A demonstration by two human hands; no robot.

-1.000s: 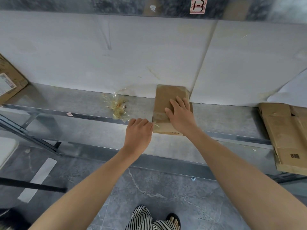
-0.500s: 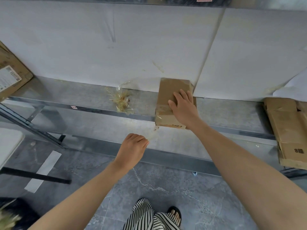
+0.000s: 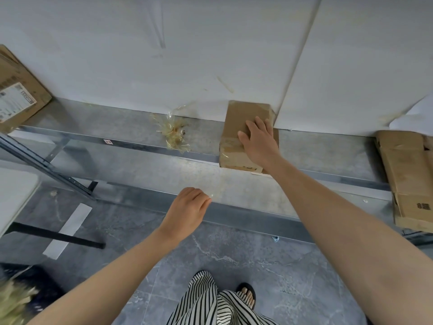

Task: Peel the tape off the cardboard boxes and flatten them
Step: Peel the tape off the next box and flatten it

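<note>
A small brown cardboard box (image 3: pixel 243 118) sits on the grey metal shelf (image 3: pixel 93 127), pushed against the white wall. My right hand (image 3: pixel 259 139) lies flat on its top, fingers straight, pressing it down. My left hand (image 3: pixel 187 212) is below and in front of the shelf edge, well apart from the box. Its fingers are curled, pinching a thin strip of clear tape (image 3: pixel 210 196) that glints at the fingertips. The rest of the strip is almost invisible.
A crumpled wad of peeled clear tape (image 3: pixel 173 134) lies on the shelf left of the box. Flattened cardboard (image 3: pixel 407 174) lies at the right end, and a labelled box (image 3: pixel 18 97) at the left. A white table (image 3: pixel 14 195) stands at the left.
My left hand has pulled down and away from the box's front edge with the tape. My right hand stays pressed on the box top.
</note>
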